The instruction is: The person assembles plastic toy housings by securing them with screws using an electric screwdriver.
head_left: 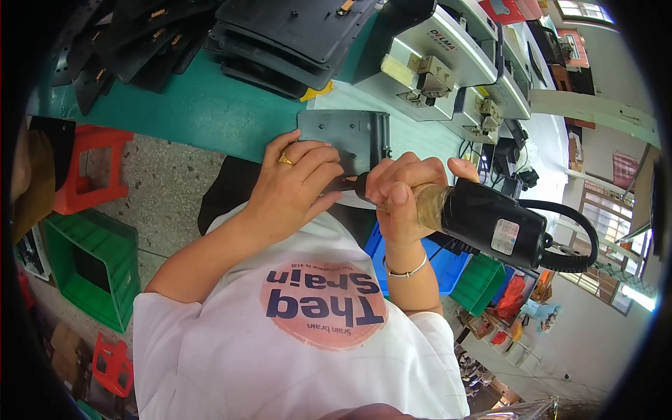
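A black plastic panel (360, 136) with a ridged right edge lies at the near edge of the workbench. My left hand (297, 178), a ring on one finger, grips its left side with the fingers bent over its surface. In my right hand (406, 189) is a corded electric screwdriver (490, 224), black with a yellowed wrap round its front part. It is tilted, its cord end out to the right and its front end pointing left at the panel, close to my left thumb. What its tip touches is hidden by my fingers.
Stacked black panels (280, 42) and more loose panels (133, 42) lie at the back of the green bench (189, 119). Grey-white machines (441, 63) stand at back right. Beside me are a red stool (87, 168), a green crate (94, 266) and a blue bin (451, 269).
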### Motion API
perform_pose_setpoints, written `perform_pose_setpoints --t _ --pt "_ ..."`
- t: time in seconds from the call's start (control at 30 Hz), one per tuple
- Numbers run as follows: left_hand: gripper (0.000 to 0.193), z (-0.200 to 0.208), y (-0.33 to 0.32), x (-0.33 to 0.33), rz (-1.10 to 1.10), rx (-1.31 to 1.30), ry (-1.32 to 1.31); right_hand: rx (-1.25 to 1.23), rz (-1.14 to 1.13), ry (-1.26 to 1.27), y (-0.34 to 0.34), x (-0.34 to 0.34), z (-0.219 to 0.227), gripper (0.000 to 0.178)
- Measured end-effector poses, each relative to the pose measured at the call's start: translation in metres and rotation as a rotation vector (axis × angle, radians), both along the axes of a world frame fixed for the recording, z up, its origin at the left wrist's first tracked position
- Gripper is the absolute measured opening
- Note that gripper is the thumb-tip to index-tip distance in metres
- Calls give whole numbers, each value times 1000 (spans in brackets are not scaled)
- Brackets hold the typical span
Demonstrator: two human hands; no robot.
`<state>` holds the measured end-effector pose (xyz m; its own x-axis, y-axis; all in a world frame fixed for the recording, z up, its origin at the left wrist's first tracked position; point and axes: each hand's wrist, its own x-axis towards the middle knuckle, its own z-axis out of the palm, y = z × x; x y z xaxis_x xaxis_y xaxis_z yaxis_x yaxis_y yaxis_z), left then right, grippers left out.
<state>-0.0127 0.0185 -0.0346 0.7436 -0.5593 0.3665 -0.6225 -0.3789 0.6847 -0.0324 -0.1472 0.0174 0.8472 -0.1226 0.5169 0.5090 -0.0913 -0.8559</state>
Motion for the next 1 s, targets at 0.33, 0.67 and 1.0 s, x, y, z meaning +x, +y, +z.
perform_pose_setpoints --t 0.33,0.67,1.0 --pt "34 -1 -1 -1 9 -14 28 32 -68 24 11 3 4 70" --pt "37 -6 -1 0 29 -75 24 -40 -60 -14 16 7 -3 54" --pt "53 17 -5 9 6 85 -3 -16 -117 -113 11 4 -7 50"
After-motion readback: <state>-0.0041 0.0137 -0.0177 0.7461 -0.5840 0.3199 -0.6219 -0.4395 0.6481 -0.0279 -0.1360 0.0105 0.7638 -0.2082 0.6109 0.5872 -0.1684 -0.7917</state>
